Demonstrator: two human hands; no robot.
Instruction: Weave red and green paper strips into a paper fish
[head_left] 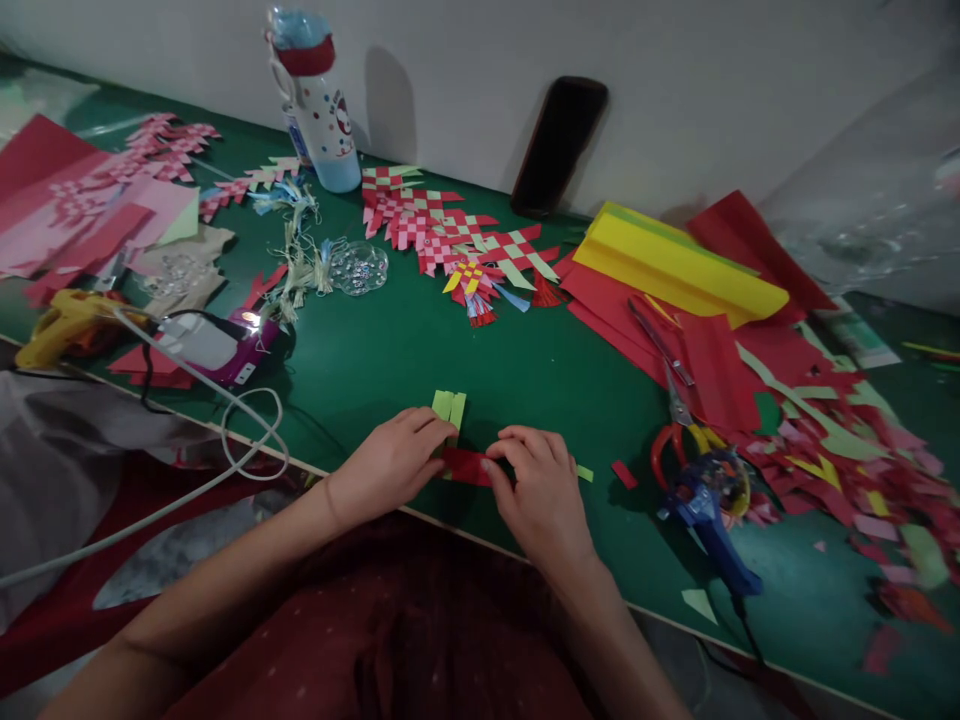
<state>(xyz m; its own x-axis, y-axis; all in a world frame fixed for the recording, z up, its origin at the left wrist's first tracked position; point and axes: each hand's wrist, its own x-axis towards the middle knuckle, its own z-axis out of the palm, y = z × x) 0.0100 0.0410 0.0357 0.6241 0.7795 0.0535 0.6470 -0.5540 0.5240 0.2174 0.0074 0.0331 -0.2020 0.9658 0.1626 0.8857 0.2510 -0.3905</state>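
Note:
Near the front edge of the table, a red paper strip stretches between my two hands. My left hand is closed at its left end, fingers bent over the paper. With thumb and fingers, my right hand pinches the other end. Light green paper strips stick up past my left fingertips; whether they are woven into the red one is hidden by the hand. A small green paper piece shows just right of my right hand, and a red scrap lies farther right.
Scissors and a blue glue gun lie right, beside paper scraps. Woven paper pieces, a bottle and a leaning phone stand behind. Left are a yellow glue gun and a white cable.

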